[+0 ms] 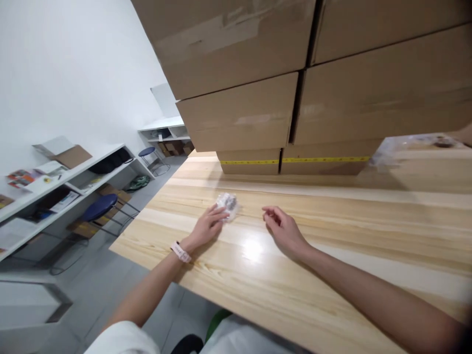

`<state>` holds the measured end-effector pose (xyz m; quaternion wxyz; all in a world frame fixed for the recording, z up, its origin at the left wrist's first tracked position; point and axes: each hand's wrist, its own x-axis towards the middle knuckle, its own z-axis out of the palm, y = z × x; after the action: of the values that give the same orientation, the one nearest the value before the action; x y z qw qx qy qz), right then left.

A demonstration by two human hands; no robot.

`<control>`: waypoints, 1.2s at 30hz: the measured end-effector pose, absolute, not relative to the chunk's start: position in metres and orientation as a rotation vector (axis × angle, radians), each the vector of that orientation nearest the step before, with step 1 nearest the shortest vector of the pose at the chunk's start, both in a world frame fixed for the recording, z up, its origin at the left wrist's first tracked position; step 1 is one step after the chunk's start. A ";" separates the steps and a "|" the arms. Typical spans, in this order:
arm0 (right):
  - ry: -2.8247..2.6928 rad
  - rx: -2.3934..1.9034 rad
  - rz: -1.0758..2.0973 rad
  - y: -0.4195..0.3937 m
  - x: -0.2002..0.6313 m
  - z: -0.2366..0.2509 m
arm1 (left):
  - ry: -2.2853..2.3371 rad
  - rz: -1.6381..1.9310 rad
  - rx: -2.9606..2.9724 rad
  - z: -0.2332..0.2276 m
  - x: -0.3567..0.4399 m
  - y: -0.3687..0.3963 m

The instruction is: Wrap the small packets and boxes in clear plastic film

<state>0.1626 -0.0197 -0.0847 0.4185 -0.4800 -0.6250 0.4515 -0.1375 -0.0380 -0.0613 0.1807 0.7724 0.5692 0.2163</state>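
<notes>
My left hand rests flat on the wooden table, its fingertips touching a small clear plastic bag with dark small parts inside. A pink watch band is on that wrist. My right hand hovers just over the table to the right of the bag, fingers loosely curled, holding nothing. A hand's width of bare wood separates the right hand from the bag.
Stacked cardboard boxes with yellow tape stand at the table's far side. Crumpled clear plastic lies at the far right. To the left are white shelves with papers and boxes, and blue stools on the grey floor.
</notes>
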 end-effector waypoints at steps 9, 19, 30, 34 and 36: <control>-1.713 -1.258 0.912 -0.041 0.206 -0.081 | 0.987 0.770 1.631 -0.029 -0.027 -0.037; -1.612 -1.021 1.017 -0.062 0.252 -0.083 | 1.046 0.659 1.583 -0.046 -0.020 -0.031; -2.102 -0.730 0.038 -0.082 0.244 -0.070 | 1.090 0.946 1.073 -0.044 -0.007 -0.036; -2.177 -0.996 0.223 -0.077 0.252 -0.068 | 1.247 1.391 0.960 -0.043 -0.015 -0.026; -2.182 -1.066 0.262 -0.073 0.256 -0.068 | 1.275 1.557 0.887 -0.045 -0.021 -0.020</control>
<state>0.2562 -0.0731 -0.0678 0.3426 -0.4102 -0.8392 0.1007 -0.0206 -0.0201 -0.0449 0.4541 0.3594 0.5165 0.6308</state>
